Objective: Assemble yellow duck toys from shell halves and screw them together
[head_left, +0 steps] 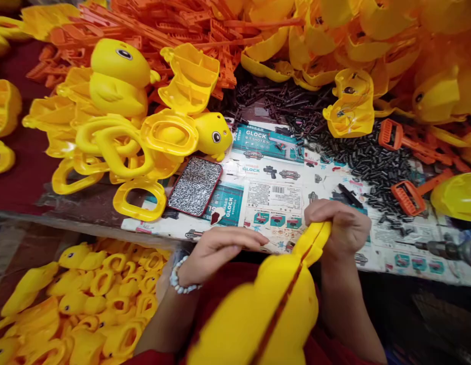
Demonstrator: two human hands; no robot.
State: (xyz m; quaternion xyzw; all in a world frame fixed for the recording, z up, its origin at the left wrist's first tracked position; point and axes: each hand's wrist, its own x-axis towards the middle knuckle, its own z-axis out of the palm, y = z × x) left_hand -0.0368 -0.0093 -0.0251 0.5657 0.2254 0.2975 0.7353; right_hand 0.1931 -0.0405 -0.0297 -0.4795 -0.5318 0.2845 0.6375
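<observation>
A yellow plastic duck toy (254, 309) fills the lower middle, close to the camera and tilted. A dark orange gap runs along the seam between its two halves. My right hand (343, 228) has its fingers curled round the narrow upper end of the toy. Just left of that end, my left hand (223, 248) reaches over the table's front edge, fingers stretched out and holding nothing. Beyond it lies a shallow red-rimmed tray (216, 188) full of small silver screws.
Yellow duck halves and rings (123, 152) crowd the table's left. Orange parts (144, 30) pile up behind, yellow shells (307, 45) at back right. Small black parts (357, 162) spread across the right, near a power screwdriver (448, 248). Below left is a heap of yellow toys (91, 299).
</observation>
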